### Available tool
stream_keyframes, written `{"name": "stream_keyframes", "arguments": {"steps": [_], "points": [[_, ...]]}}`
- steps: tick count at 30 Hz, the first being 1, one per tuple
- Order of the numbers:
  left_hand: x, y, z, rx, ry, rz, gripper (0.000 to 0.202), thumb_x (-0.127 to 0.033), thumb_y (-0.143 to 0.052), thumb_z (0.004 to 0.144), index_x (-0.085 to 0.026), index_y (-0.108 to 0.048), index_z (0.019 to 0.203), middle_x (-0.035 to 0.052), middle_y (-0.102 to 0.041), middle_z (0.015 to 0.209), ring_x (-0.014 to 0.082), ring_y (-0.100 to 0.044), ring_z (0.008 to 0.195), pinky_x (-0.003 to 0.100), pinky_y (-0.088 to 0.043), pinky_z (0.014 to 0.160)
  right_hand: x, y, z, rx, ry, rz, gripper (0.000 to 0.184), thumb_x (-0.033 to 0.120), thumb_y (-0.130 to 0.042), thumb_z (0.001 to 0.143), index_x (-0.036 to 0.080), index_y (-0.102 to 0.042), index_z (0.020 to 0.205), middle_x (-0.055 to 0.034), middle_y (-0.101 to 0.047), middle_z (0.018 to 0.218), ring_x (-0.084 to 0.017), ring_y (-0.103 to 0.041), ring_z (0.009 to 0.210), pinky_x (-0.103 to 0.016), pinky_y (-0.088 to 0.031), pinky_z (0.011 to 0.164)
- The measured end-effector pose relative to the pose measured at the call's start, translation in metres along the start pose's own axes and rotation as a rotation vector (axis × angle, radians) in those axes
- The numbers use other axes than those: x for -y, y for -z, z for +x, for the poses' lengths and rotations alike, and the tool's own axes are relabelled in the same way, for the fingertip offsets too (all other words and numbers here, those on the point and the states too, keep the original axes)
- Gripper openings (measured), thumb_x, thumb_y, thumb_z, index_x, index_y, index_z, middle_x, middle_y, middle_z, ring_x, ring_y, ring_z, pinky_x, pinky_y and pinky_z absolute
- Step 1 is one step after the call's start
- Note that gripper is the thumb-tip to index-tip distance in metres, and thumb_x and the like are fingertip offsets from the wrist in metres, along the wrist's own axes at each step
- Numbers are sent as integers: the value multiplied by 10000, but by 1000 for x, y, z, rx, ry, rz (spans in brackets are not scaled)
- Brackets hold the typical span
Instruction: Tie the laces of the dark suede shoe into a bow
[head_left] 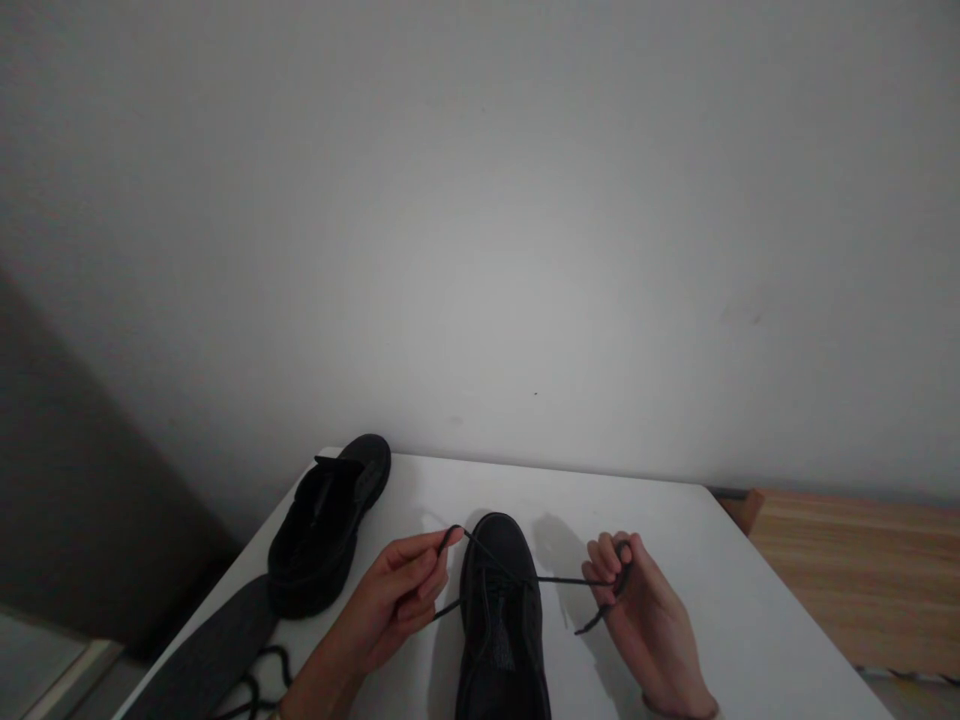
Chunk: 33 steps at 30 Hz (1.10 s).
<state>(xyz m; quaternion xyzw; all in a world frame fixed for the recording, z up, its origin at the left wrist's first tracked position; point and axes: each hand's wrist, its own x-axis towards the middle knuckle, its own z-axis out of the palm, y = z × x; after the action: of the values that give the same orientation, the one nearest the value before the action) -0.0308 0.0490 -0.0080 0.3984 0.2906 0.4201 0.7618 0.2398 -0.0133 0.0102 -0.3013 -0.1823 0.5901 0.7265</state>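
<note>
I see a black lace-up shoe (501, 620) standing at the near edge of the white desk (720, 600), toe toward the far edge. My left hand (394, 600) pinches one end of the black shoelace (555, 579) between closed fingers (427, 560). My right hand (645, 615) has its fingers curled around the other end, pulled taut. A second black shoe (326, 525) lies near the far left corner.

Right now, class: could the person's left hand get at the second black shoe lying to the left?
Probably yes. The left hand sits just right of the second shoe, with bare table between them, but its grip pinches a lace first.
</note>
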Motion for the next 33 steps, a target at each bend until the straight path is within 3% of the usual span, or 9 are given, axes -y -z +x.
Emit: {"name": "stream_keyframes", "arguments": {"steps": [3, 6, 9, 12, 17, 22, 25, 29, 33], "points": [[2, -3, 7, -160, -124, 269, 422, -512, -793, 734, -156, -802, 961, -91, -358, 501, 56, -260, 412, 174, -234, 381, -1, -1, -1, 14, -24, 11, 320, 378, -784, 826, 206, -592, 636, 43, -405, 642, -117, -333, 584, -214, -406, 493], [3, -6, 12, -265, -242, 382, 234, -402, -800, 744, -197, -816, 857, -1, -598, 614, 180, -583, 670, 259, -477, 633, -2, 0, -2, 35, -51, 33, 326, 358, -760, 853, 198, -576, 636, 49, -379, 637, -112, -306, 576, -192, -382, 468], [1, -6, 11, -343, -329, 478, 155, -342, -771, 769, -219, -818, 850, 56, -732, 857, 273, -632, 973, 325, -446, 910, -2, 3, -2, 72, -71, 65, 321, 343, -723, 888, 193, -571, 649, 52, -359, 636, -108, -278, 563, -168, -286, 408], [-1, -4, 8, -391, -381, 524, 165, -347, -746, 795, -222, -805, 885, 60, -742, 915, 279, -625, 977, 324, -426, 902, -1, 4, -2, 98, -76, 60, 322, 326, -706, 901, 194, -568, 641, 48, -372, 628, -111, -266, 555, -175, -248, 404], [-3, -4, 5, -254, -376, 533, 479, -592, -663, 820, -186, -698, 569, 17, -572, 563, 177, -506, 558, 278, -373, 560, -3, 4, -7, 197, -56, -75, 422, 435, -618, 937, 215, -588, 579, 21, -449, 550, -135, -299, 518, -264, -317, 477], [-2, -9, 5, -115, -365, 559, 648, -679, -560, 858, -176, -596, 451, 26, -512, 544, 173, -494, 567, 290, -372, 594, -9, 6, -9, 258, 59, -407, 533, 490, -515, 979, 230, -578, 519, -34, -571, 561, -188, -446, 584, -335, -341, 591], [0, -13, 6, -105, -370, 582, 551, -581, -599, 881, -183, -583, 501, 8, -492, 585, 171, -489, 600, 282, -372, 608, -10, 7, -8, 280, 113, -626, 517, 511, -536, 965, 222, -569, 538, -47, -620, 634, -196, -477, 632, -336, -326, 614], [4, -18, 7, -89, -365, 613, 208, -330, -673, 864, -192, -671, 708, 20, -575, 740, 191, -554, 723, 277, -410, 679, -12, 4, -6, 324, 135, -808, 416, 513, -593, 938, 214, -636, 652, -37, -614, 698, -205, -531, 696, -335, -376, 682], [9, -20, 6, -55, -332, 625, 13, -196, -680, 827, -205, -687, 833, 25, -622, 837, 206, -604, 818, 293, -446, 777, -20, 3, -4, 243, 95, -878, 275, 498, -695, 872, 227, -691, 823, -6, -586, 719, -183, -509, 675, -306, -381, 637]]}}
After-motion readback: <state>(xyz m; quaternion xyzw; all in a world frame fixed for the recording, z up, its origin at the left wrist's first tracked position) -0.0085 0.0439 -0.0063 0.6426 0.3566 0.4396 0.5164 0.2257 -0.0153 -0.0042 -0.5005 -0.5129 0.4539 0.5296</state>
